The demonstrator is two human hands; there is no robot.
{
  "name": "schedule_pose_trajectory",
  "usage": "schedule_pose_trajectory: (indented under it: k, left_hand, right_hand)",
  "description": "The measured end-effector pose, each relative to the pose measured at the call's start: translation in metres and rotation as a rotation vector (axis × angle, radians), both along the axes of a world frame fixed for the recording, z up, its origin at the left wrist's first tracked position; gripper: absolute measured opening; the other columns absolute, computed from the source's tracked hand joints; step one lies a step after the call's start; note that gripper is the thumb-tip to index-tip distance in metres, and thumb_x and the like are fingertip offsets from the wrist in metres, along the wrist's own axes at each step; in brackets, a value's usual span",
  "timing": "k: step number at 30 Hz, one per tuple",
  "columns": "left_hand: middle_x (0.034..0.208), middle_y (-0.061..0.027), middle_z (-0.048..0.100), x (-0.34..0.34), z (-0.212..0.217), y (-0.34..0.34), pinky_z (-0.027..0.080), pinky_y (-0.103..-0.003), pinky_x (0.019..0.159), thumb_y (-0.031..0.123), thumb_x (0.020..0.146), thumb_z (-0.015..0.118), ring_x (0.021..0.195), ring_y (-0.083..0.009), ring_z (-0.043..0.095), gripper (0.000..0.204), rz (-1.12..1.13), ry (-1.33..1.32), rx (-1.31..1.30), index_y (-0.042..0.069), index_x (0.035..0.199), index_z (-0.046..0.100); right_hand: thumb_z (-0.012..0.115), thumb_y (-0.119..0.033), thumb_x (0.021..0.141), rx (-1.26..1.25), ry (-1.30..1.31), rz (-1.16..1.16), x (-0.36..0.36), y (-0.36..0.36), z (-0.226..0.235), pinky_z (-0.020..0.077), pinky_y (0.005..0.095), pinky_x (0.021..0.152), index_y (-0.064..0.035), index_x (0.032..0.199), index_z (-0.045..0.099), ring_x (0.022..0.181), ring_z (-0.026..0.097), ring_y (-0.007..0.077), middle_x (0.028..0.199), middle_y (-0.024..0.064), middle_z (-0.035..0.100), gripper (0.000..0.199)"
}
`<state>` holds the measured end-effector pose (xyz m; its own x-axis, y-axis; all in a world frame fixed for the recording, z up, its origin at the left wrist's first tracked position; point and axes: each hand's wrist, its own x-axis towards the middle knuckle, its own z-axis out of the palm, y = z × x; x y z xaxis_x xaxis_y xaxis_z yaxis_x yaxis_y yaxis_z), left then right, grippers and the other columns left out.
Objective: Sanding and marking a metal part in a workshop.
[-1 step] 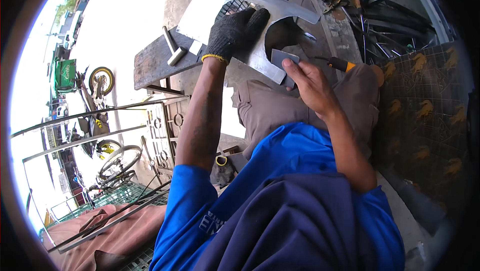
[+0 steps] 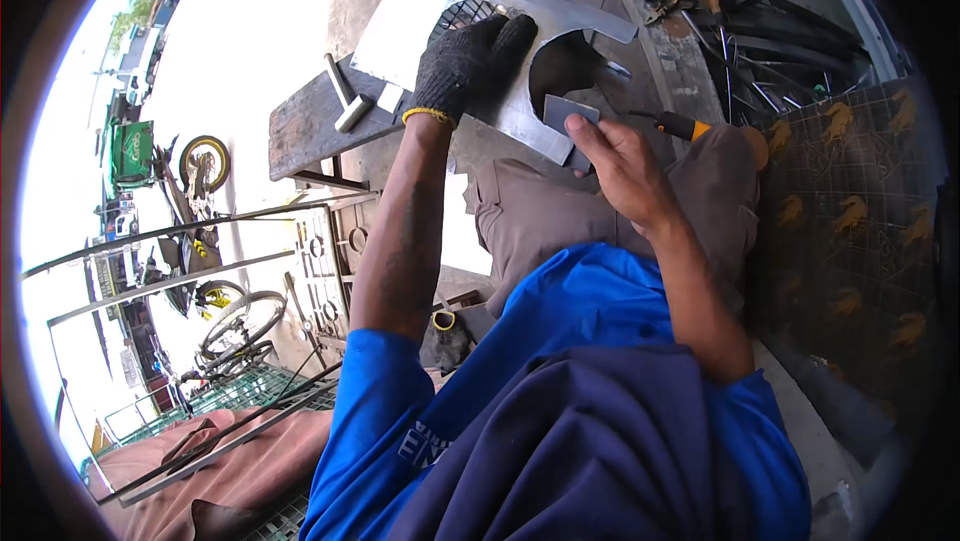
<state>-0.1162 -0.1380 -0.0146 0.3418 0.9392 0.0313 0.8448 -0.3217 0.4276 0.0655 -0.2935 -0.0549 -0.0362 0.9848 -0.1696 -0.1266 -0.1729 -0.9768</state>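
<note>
Outdoors, a gloved left hand (image 2: 468,63) presses flat and open on a curved metal sheet (image 2: 425,16); just right of it, the bare right hand (image 2: 622,166) pinches a small grey square piece (image 2: 566,118) against the sheet's edge.

A dark old bench (image 2: 300,126) sits at about eleven o'clock. A hammer (image 2: 345,96) lies on it, and a shiny metal sheet (image 2: 400,31) rests on its end

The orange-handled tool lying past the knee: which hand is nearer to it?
Right. The bare right hand, pinching a small grey square piece, is just beside the orange-handled tool. The gloved left hand presses on the metal sheet, farther off.
</note>
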Motion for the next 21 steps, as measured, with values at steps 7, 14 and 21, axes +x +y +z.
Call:
schedule_pose_trajectory:
  k: [7, 14, 21]
  left_hand:
    - [0.105, -0.0241, 0.073, 0.032, -0.004, -0.032, 0.052, -0.053, 0.089, 0.058, 0.102, 0.047, 0.101, -0.0453, 0.069, 0.057, 0.033, -0.057, -0.048, 0.009, 0.110, 0.075]
    - [0.111, -0.0241, 0.071, 0.037, -0.028, -0.045, 0.051, -0.055, 0.090, 0.055, 0.104, 0.041, 0.104, -0.0467, 0.067, 0.056, 0.102, -0.073, 0.102, 0.007, 0.114, 0.069]
    - [0.110, -0.0242, 0.070, 0.034, -0.011, -0.041, 0.051, -0.055, 0.088, 0.042, 0.107, 0.040, 0.103, -0.0474, 0.066, 0.043, -0.022, -0.206, 0.046, 0.009, 0.116, 0.064]
  right_hand:
    - [0.056, -0.040, 0.107, 0.034, -0.362, -0.039, 0.035, 0.015, 0.008, 0.0436, 0.0382, 0.063, 0.0017, 0.086, 0.063, 0.062, 0.051, 0.0215, 0.065, 0.0123, 0.055, 0.047]
    - [0.054, -0.035, 0.106, 0.194, -0.731, -0.190, 0.021, 0.034, 0.021, 0.0510, 0.0545, 0.076, 0.0012, 0.086, 0.065, 0.084, 0.066, 0.0483, 0.090, 0.0267, 0.068, 0.043]
    - [0.056, -0.032, 0.104, 0.241, -0.717, -0.107, 0.024, 0.031, 0.018, 0.0492, 0.0535, 0.072, 0.0025, 0.083, 0.062, 0.081, 0.063, 0.0508, 0.082, 0.0281, 0.064, 0.041]
